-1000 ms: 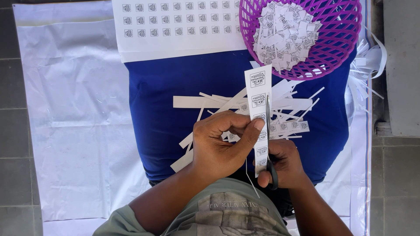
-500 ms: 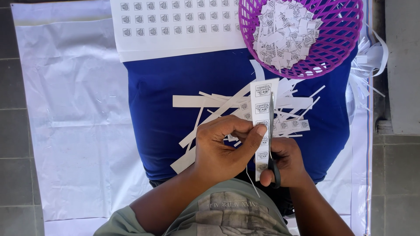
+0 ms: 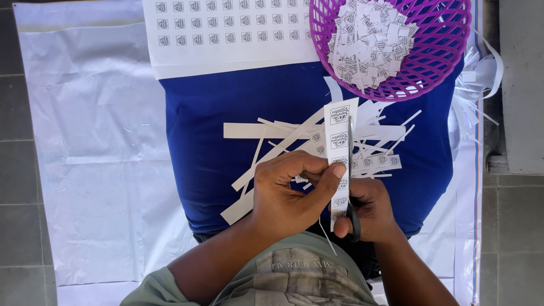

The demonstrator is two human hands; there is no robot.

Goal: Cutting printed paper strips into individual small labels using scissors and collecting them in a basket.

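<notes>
Strip (image 3: 340, 164) being held upright by left hand (image 3: 286, 195), grip pinching its lower part, so labels are facing up and edge is lying open to blades. Scissors (image 3: 351, 170) being worked by right hand (image 3: 368, 212), grip closed through handles, blades running along strip's right edge. Offcuts (image 3: 272, 131) lying on blue cloth (image 3: 209, 124) below. Basket (image 3: 422, 54) of cut labels being kept just ahead, within reach. Uncut sheet (image 3: 226, 37) lying beside basket.

Purple lattice basket (image 3: 436, 62) of white black-printed labels (image 3: 368, 42); white strip (image 3: 340, 158) with black marks; blue cloth (image 3: 226, 124); white plastic sheet (image 3: 90, 170); black-handled scissors (image 3: 352, 218); grey floor tiles (image 3: 22, 226).
</notes>
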